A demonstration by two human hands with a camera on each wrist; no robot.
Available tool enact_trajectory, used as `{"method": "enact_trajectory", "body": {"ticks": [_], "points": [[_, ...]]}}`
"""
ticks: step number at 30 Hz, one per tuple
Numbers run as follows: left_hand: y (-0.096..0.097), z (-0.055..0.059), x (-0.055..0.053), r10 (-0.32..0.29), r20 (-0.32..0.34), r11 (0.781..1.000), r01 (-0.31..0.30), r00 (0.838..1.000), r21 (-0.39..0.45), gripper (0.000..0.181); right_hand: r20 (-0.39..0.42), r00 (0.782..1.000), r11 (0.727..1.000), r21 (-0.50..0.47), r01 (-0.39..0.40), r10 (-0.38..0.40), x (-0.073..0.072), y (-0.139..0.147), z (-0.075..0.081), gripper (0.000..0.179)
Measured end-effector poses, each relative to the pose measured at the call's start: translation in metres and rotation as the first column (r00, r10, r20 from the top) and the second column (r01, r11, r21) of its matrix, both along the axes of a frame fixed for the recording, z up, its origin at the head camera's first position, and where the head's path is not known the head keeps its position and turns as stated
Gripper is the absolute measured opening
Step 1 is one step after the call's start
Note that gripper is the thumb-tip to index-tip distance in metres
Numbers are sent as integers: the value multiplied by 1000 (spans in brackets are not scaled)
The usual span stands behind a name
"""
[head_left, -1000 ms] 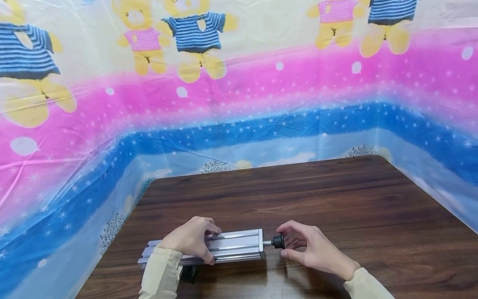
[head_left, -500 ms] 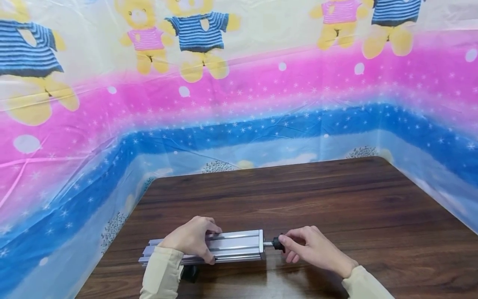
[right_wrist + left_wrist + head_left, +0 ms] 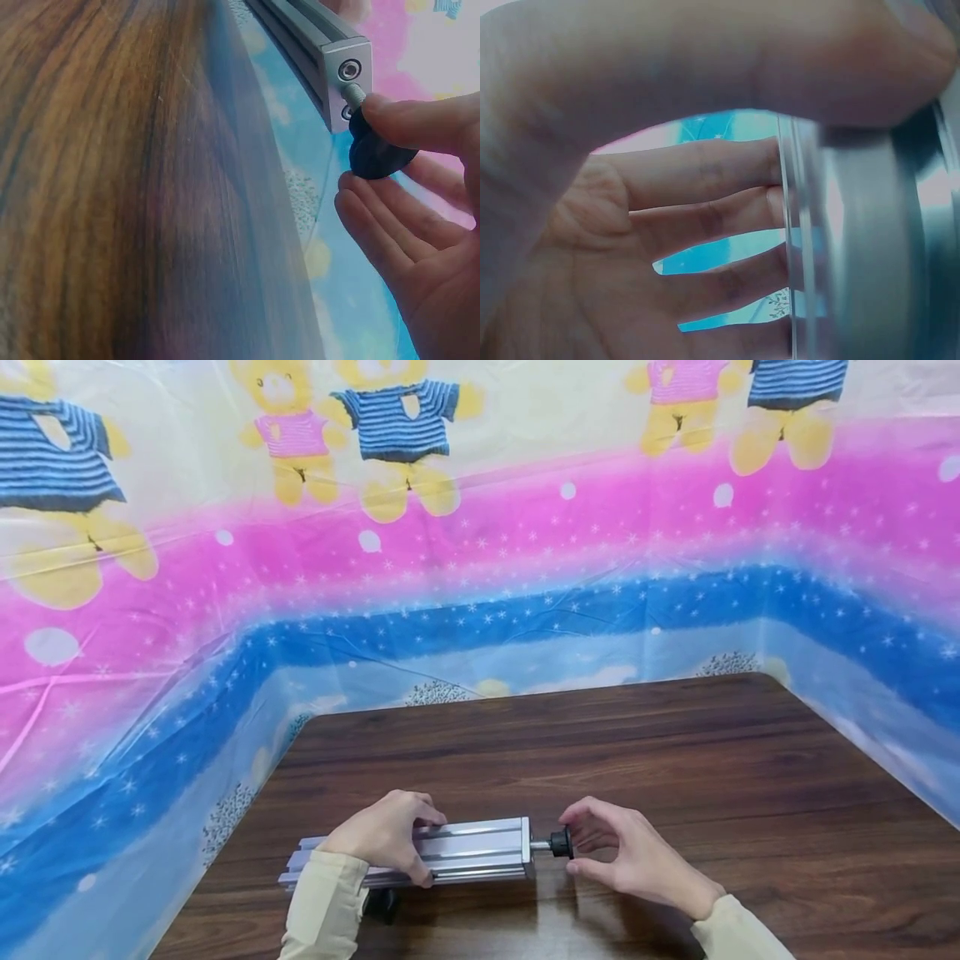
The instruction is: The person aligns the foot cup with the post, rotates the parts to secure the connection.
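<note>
A slotted aluminium profile (image 3: 480, 847) lies lengthwise across the near part of the dark wood-grain bench (image 3: 675, 760), between the person's two hands; whether its underside touches the wood I cannot tell. The left hand (image 3: 378, 837) grips it from above, thumb on the near side and fingers on the far side. At the right-hand end is a pale end plate (image 3: 337, 79), with a socket-head bolt (image 3: 349, 70) set in it (a second bolt shows only partly, lower down). A threaded rod (image 3: 353, 94) sticks out of this plate and carries a black levelling foot (image 3: 560, 843) with a flared rim. The right hand (image 3: 633, 858) holds that foot lightly, its fingers curved about the rim, with one digit resting against the black surface in the right wrist view. Below the profile, near the left sleeve (image 3: 324, 906), sits another black piece (image 3: 381, 906), too dark to make out fully. Behind the bench hangs a printed sheet (image 3: 480, 568) with teddy bears, a pink band and a blue band dotted with snowflakes.
</note>
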State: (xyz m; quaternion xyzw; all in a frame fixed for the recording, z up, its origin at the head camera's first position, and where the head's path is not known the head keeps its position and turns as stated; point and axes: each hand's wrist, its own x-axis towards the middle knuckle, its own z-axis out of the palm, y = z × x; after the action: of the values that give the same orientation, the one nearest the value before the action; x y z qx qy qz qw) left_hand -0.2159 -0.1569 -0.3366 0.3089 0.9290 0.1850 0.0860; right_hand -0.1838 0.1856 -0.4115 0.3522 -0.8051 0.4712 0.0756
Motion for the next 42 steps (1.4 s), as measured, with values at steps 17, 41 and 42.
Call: {"method": "enact_trajectory", "body": {"ticks": [17, 41, 42], "points": [[0, -2, 2, 27, -9, 999, -27, 1000, -21, 60, 321, 946, 997, 76, 11, -35, -1, -2, 2, 40], [-1, 1, 6, 28, 17, 999, -28, 999, -21, 61, 208, 978, 998, 48, -36, 25, 3, 2, 2, 28], [0, 1, 7, 29, 18, 999, -29, 999, -22, 61, 239, 971, 998, 43, -42, 30, 3, 2, 2, 28]]}}
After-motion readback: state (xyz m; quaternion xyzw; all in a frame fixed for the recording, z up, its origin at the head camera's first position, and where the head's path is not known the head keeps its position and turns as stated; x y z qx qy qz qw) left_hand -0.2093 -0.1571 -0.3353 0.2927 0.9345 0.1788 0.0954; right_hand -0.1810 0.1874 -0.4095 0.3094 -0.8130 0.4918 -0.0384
